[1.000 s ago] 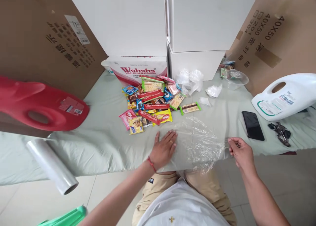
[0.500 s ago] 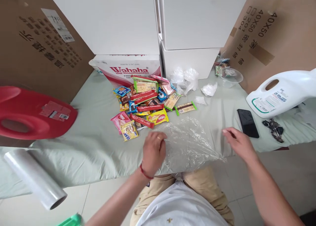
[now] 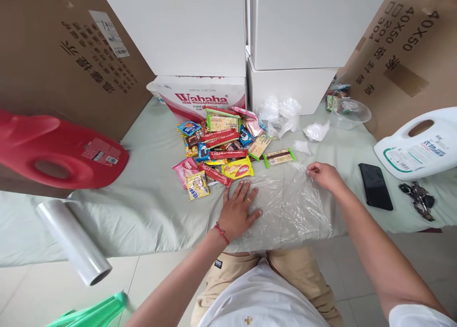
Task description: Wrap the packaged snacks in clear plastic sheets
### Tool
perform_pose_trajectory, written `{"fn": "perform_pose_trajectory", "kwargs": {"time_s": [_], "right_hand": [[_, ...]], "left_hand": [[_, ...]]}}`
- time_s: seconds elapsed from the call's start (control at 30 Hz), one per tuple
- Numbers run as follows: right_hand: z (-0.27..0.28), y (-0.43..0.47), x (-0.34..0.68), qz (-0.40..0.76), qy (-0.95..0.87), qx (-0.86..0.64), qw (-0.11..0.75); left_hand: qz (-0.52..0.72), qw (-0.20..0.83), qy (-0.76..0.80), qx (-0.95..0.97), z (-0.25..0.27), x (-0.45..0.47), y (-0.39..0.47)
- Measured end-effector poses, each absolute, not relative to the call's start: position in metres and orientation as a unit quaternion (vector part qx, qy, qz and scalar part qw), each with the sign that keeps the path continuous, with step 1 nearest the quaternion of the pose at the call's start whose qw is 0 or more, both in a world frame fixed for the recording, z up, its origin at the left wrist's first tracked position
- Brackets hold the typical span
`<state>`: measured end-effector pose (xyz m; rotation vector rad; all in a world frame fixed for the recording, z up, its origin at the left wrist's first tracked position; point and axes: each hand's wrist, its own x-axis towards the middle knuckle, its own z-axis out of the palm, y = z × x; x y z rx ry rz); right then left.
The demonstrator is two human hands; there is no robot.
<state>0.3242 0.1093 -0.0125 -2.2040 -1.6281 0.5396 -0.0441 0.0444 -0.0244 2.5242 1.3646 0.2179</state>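
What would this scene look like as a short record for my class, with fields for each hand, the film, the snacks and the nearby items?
Left hand: spread palm down at the film's left side
Right hand: fingertips pinched at the film's far right edge
Plastic film: see-through, wrinkled, on pale green cloth
Snack pile: wrapped, before the Wahaha box
Person's left: red jug, film roll
Person's right: phone, keys, white jug
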Motion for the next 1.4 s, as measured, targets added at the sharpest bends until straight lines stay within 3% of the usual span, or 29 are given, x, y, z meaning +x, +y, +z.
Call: {"fn": "perform_pose_trajectory", "kwargs": {"time_s": [0.13, 0.23, 0.33, 0.57, 0.7, 0.8, 0.9, 1.03, 1.27, 1.4], "right_hand": [[0.007, 0.146, 0.322, 0.113, -0.679, -0.705, 0.171], [0.014, 0.181, 0.292, 0.185, -0.808, -0.547, 0.116], [0.013, 0.209, 0.267, 0.212, -0.845, -0.490, 0.028], [0.024, 0.208, 0.294, 0.144, -0.749, -0.647, -0.013], [0.048, 0.149, 0.309, 0.131, -0.619, -0.767, 0.109], [0.061, 0.087, 0.283, 0.228, -0.591, -0.747, 0.201], [0.062, 0.039, 0.236, 0.236, -0.592, -0.747, 0.189], [0.047, 0.020, 0.185, 0.156, -0.569, -0.794, 0.146], [0.013, 0.023, 0.166, 0.110, -0.592, -0.798, -0.001], [0.028, 0.014, 0.167, 0.108, -0.594, -0.797, 0.024]], "left_hand": [[0.057, 0.140, 0.440, 0.885, -0.024, -0.046, 0.049], [0.052, 0.141, 0.445, 0.883, -0.024, -0.046, 0.042], [0.056, 0.145, 0.458, 0.876, -0.022, -0.046, 0.037], [0.077, 0.118, 0.502, 0.853, -0.025, -0.041, 0.035], [0.092, 0.107, 0.510, 0.849, -0.030, -0.040, 0.033], [0.101, 0.105, 0.510, 0.848, -0.032, -0.040, 0.032], [0.106, 0.100, 0.509, 0.848, -0.032, -0.040, 0.033], [0.104, 0.098, 0.509, 0.849, -0.031, -0.040, 0.033], [0.123, 0.122, 0.511, 0.842, -0.028, -0.041, 0.032], [0.124, 0.146, 0.515, 0.836, -0.024, -0.041, 0.032]]}}
